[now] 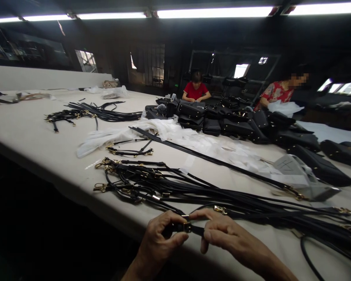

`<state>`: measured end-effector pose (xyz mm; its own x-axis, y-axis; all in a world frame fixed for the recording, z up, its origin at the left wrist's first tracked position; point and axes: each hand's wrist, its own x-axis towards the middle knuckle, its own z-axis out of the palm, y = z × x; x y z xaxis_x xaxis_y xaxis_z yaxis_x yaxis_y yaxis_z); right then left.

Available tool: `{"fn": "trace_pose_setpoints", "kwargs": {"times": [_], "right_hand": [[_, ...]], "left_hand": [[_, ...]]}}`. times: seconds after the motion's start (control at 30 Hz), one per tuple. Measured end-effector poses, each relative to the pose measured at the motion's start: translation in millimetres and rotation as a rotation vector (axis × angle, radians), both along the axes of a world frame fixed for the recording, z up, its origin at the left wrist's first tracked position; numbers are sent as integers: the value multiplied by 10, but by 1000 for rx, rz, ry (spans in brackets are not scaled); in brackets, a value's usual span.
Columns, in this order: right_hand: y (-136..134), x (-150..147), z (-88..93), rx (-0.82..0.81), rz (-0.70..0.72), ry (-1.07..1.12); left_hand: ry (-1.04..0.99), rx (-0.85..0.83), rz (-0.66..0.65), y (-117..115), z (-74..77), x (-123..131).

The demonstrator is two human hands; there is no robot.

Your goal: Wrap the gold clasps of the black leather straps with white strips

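Note:
At the table's near edge, my left hand point(158, 238) pinches a black strap near its gold buckle point(187, 226), thumb below and fingers above. From the other side my right hand point(226, 234) grips the same black strap point(197, 230), its index finger reaching over to the buckle. Part of the strap is hidden by my fingers. Just beyond my hands lies a pile of long black straps point(175, 187) with gold clasps and buckles. One gold clasp point(220, 210) rests right behind my right hand.
White wrapping sheets point(199, 136) spread across the middle of the pale table point(26, 128). Many black bags point(240, 128) are heaped at the back right. Another strap bundle point(111, 113) lies far left. Two people point(195, 90) in red work behind the bags.

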<state>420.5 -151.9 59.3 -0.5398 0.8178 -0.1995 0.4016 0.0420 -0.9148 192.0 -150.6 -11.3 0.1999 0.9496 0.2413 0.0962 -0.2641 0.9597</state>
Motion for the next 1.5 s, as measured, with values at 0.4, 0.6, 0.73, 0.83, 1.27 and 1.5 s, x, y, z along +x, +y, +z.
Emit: {"fn": "trace_pose_setpoints", "kwargs": {"times": [0.4,0.6,0.73,0.83,1.27,1.5], "right_hand": [[105,-205,-20,-16,101,80],[167,-245,-52,-25,47,115],[175,-296,-138,-29,-92,139],[164,-364,-201,-31,-48,180],[171,-364,-283,76,-77,199],[145,-404,-349,122,-277,91]], "left_hand": [[-132,-22,-119,-25,-85,51],[-334,-320,-140,-23,-170,-8],[-298,-329,-155,-38,-201,-15],[-237,-254,-116,-37,-188,4],[-253,-145,-89,30,-175,14],[-283,-338,-149,116,-83,-38]]}}
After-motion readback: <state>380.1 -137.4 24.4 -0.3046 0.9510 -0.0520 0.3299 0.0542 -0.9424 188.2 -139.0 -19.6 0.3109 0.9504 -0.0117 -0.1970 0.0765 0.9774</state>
